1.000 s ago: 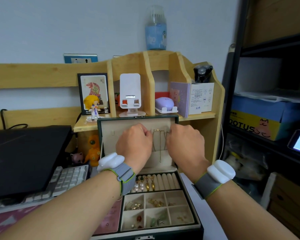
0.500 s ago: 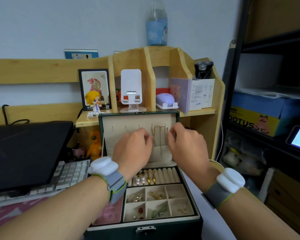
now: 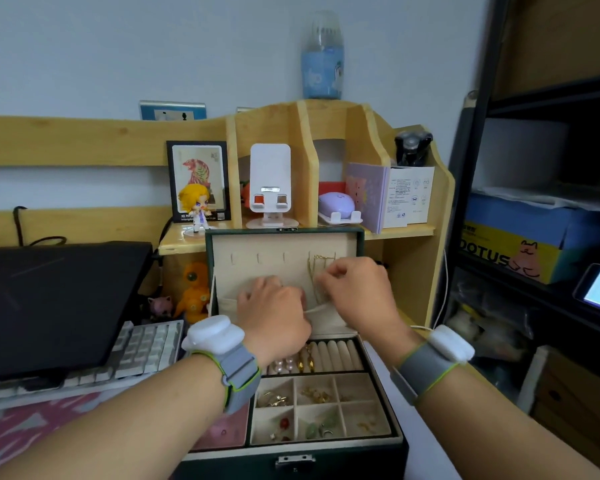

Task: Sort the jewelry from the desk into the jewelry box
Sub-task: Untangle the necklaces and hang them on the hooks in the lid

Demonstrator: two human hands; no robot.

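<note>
Hands (both curled) work at lid pocket (image 3: pixel 321 311): left (image 3: pixel 274 315), right (image 3: pixel 359 292) pinching necklace (image 3: pixel 315 278).

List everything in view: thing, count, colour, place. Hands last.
jewelry box: one, dark green, cream lining, open at front centre
gold necklace: one, hanging inside the lid
pearl and gold earrings: several, in the roll row
small trinkets: several, gold, red, green, in the grid compartments
wooden shelf unit: one, light wood, behind the box
blond figurine: one, left on the shelf
framed picture: one, black frame, behind the figurine
phone stand: one, white, shelf centre
blue bottle: one, atop the shelf
laptop: one, black, left
keyboard: one, white, under the laptop
left hand: at the lid pocket
right hand: pinching the necklace
</note>
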